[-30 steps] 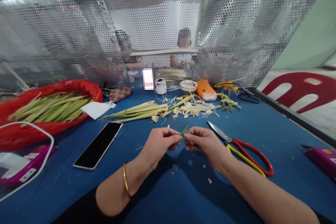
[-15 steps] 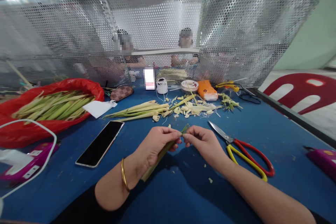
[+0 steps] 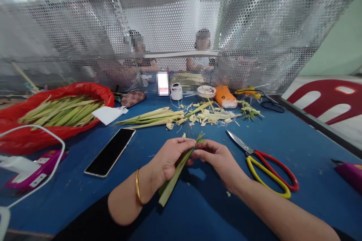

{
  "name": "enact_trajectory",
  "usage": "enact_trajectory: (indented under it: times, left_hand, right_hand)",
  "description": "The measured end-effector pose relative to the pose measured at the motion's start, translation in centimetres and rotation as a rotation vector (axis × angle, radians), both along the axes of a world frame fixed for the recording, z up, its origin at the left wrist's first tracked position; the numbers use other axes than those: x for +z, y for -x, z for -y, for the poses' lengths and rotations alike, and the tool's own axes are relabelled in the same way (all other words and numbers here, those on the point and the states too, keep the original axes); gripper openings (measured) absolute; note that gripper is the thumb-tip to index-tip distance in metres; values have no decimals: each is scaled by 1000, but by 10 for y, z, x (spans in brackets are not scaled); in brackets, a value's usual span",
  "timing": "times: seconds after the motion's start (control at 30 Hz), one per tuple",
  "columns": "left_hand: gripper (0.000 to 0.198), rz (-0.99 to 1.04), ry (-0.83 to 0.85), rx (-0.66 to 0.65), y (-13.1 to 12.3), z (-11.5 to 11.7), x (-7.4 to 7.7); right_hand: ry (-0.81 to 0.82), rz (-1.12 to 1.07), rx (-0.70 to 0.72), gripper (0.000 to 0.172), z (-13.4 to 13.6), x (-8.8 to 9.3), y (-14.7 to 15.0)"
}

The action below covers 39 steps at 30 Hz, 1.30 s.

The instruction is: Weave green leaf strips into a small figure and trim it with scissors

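- The left hand has its thumb and forefinger drawn together, pinching a green leaf strip near its upper end; the other fingers curl in underneath, partly hidden.
- The right hand meets it from the other side, thumb and forefinger bent inward and close together at the strip's top; whether they pinch it or merely touch it, I cannot tell.
- The leaf strip is between the two hands, above the blue desk, slanting from the fingertips down toward the person, its lower end just beside the left palm.
- It is long and folded lengthwise, dull green, broad and bluntly cut at the lower end and narrow where it is gripped; short, brighter green tips fan out beyond the fingers.
- To the right of the right hand lie scissors with one red and one yellow handle, blades pointing away.
- Beyond the hands lie a sheaf of pale stalks and a heap of cut scraps.
- A black-screened phone rests left of the left hand.
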<state>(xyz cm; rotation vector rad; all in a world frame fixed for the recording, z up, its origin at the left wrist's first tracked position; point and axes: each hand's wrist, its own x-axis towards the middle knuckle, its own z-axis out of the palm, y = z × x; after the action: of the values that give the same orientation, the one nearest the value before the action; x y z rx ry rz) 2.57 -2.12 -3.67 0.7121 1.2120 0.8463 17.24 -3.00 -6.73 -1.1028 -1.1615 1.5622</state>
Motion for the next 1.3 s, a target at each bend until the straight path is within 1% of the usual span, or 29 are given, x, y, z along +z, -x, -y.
enact_trajectory:
  times: [0.07,0.17,0.23,0.33,0.47,0.53,0.67,0.77,0.87,0.97,1.07,1.13,1.2,1.3]
  left_hand:
    - [14,0,16,-21,-1,0,0]
    - [13,5,33,-39,0,-1,-1]
    - [12,18,32,-30,1,-2,-2]
    - [12,57,7,-29,3,-3,-5]
    - [11,102,24,-46,4,-4,-8]
    - [12,111,40,-34,4,-4,-8]
    - [9,125,52,11,-1,-3,-7]
    - [7,144,55,-5,-5,-2,-7]
    - [6,154,66,-27,-7,0,-7]
    - [11,179,54,-50,-6,1,-6]
    - [24,202,34,-96,-4,1,-3]
    - [31,201,15,-103,-3,0,-3]
    - [32,189,-2,-76,-3,0,-4]
    - [30,175,0,-24,-3,-1,-5]
  right_hand:
    - [43,-35,23,22,-2,-3,-2]
    - [98,-138,58,26,-4,-5,-4]
    - [85,-150,38,29,-4,-4,-4]
    - [59,-101,-27,31,-4,0,-2]
    - [155,-162,-61,32,-4,3,-1]
    - [191,-209,-38,30,-5,3,-1]
    - [184,-230,58,31,-4,-1,-1]
    - [211,-227,92,33,-3,-4,0]
    - [219,-193,85,31,-3,-6,0]
    - [139,-126,29,31,-5,-7,0]
    - [50,-58,-32,31,-6,-6,-2]
    - [12,-29,-47,31,-7,-6,-3]
    - [18,-34,-28,32,-7,-5,-4]
    - [141,-115,29,31,-8,-4,-5]
